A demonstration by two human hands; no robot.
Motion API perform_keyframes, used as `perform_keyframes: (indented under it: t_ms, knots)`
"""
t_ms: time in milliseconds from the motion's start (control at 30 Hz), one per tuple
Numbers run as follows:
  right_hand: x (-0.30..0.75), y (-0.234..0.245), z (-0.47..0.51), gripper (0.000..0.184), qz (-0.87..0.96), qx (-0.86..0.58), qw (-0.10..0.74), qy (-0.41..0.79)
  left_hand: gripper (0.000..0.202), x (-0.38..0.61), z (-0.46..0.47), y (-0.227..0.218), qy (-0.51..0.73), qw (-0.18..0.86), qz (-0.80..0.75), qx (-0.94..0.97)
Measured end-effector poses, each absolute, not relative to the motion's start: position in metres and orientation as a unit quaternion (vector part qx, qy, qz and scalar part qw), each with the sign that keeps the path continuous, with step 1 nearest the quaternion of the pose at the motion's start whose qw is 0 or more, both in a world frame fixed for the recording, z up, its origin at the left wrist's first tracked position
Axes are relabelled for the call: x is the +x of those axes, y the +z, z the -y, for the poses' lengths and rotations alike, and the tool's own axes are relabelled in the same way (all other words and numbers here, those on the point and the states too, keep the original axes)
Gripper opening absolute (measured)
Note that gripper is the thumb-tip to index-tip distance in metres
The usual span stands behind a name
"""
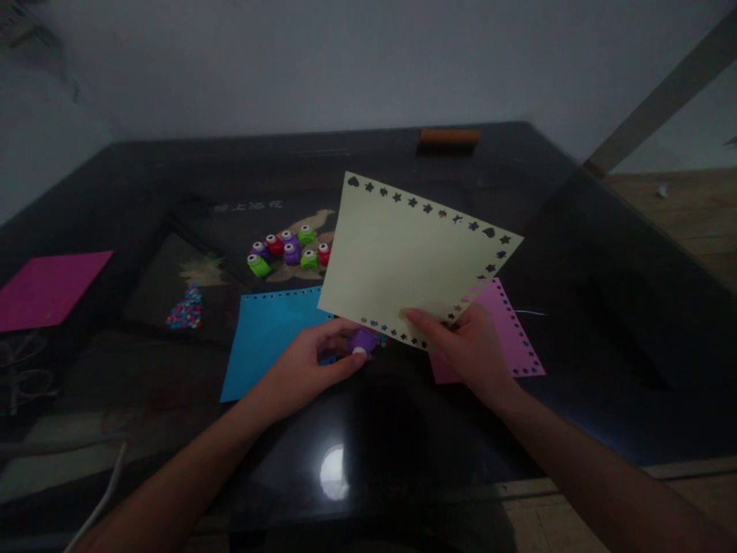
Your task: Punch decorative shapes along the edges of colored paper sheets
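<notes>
My left hand point(322, 357) is closed around a small purple craft punch point(362, 342), low over the table and by the lower edge of a pale yellow paper sheet point(403, 253). That sheet is raised and tilted, with my right hand point(466, 346) pinching its lower right part. Star, flower and heart holes run along its top, right and lower edges. Beneath and to the left lies a blue sheet point(265, 338) with punched holes along its top. A pink sheet point(518, 338) with punched edges lies under my right hand, partly hidden.
Several green, purple and red craft punches point(291, 252) stand behind the blue sheet. Left of them is a pile of tiny coloured paper cutouts point(187, 309), then a magenta sheet point(54, 288). An orange-brown roll point(449, 137) lies at the dark table's point(368, 430) back edge. A white cable point(112, 480) is at lower left.
</notes>
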State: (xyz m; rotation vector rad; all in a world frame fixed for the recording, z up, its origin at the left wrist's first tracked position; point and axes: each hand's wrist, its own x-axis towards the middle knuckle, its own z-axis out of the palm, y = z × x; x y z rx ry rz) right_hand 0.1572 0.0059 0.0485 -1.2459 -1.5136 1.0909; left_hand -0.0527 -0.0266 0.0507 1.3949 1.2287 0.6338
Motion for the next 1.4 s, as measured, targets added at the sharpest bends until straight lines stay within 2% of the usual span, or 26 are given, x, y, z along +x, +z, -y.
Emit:
perform_keyframes:
  t_ms: [300,767,1000,1200,1400]
  knots:
    - [0.1588,0.0508,-0.0082,0.014,0.606,-0.512,0.431,0.431,0.035,-0.0581,0.0236,0.0451,0.25,0.523,-0.51,0.636]
    - [0.1605,0.0523,-0.0082,0.013,0.607,-0.516,0.434,0.42,0.034,-0.0532,0.0234,0.0489,0.23,0.372,-0.545,0.715]
    - [0.1598,0.0551,-0.0077,0.011,0.605,-0.511,0.444,0.419,0.034,-0.0573,0.0225,0.049,0.246,0.375,-0.572,0.687]
    - [0.1604,0.0533,-0.0097,0.02,0.597,-0.515,0.456,0.413,0.034,-0.0588,0.0195,0.0467,0.253,0.4,-0.587,0.656]
    - [0.1612,0.0535,-0.01,0.019,0.602,-0.509,0.459,0.41,0.034,-0.0574,0.0203,0.0449,0.251,0.359,-0.565,0.699]
